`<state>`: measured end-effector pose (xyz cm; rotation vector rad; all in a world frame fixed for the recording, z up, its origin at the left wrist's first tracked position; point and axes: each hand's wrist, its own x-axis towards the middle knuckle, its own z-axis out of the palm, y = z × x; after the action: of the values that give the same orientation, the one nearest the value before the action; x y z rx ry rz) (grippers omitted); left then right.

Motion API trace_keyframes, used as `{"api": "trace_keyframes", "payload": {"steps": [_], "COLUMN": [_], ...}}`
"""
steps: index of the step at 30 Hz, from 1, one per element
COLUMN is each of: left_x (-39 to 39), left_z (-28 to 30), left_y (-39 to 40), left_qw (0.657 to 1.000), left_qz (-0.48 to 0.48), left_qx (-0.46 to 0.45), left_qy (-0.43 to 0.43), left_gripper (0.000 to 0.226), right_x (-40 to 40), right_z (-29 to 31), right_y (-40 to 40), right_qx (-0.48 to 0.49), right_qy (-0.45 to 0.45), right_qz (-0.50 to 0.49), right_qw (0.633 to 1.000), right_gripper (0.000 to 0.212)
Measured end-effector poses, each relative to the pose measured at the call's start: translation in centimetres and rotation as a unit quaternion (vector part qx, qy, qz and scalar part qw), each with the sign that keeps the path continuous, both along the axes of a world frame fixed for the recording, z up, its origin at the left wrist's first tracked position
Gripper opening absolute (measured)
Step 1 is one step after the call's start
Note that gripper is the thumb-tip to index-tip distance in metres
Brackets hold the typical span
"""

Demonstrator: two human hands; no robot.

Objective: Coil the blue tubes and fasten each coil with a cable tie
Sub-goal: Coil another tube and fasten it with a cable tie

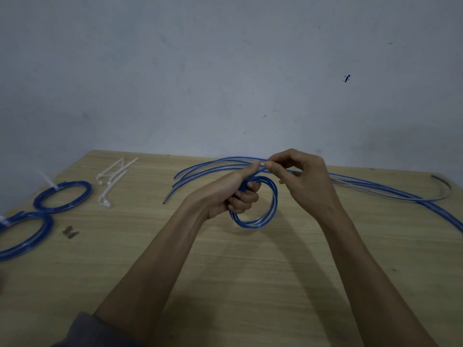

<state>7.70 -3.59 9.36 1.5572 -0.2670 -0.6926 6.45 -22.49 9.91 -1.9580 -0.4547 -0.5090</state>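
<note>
Left hand (233, 194) is clamped around the small blue plastic tube coil (258, 204) above the wooden table (225, 271) so it can't spring open, right hand (300, 179) pinching the loose tube (375, 186) to feed it in.

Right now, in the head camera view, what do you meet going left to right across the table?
Nearer tied coil → second tied coil → loose cable ties → left hand gripping the half-made coil → right hand pinching a tube → loose blue tubes.

No legible text or labels, seemingly, anywhere
</note>
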Motion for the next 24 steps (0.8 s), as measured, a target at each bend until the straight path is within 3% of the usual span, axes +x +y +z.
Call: {"api": "trace_keyframes", "payload": {"steps": [5,8,10,16,20,24], "left_x": [0.0,0.1,0.2,0.9,1.0,0.9], "left_z": [0.5,0.6,0.5,-0.5,-1.2,-2.0], "left_y": [0.7,1.2,1.4,1.0,0.9,0.2], "left_qw": [0.999,0.999,0.999,0.996,0.994,0.981], "left_qz": [-0.039,-0.019,0.006,0.075,0.076,0.107], "left_qx": [-0.024,-0.042,-0.044,-0.03,-0.009,0.005], "left_qy": [-0.004,-0.006,-0.012,-0.022,-0.078,-0.159], "left_gripper": [0.052,0.051,0.051,0.051,0.052,0.057], "right_x": [-0.2,-0.7,-0.9,-0.5,-0.3,0.1], "right_z": [0.4,0.4,0.2,-0.7,-0.9,-1.4], "right_y": [-0.1,0.7,1.2,1.3,0.9,0.9], "right_qx": [-0.028,-0.001,-0.008,-0.141,-0.069,-0.009], "right_qy": [0.064,0.13,0.122,0.118,0.128,0.128], "right_qz": [0.055,0.105,0.098,0.059,0.066,0.056], "right_qw": [0.996,0.986,0.988,0.981,0.987,0.99], "right_gripper": [0.015,0.02,0.022,0.03,0.017,0.017]}}
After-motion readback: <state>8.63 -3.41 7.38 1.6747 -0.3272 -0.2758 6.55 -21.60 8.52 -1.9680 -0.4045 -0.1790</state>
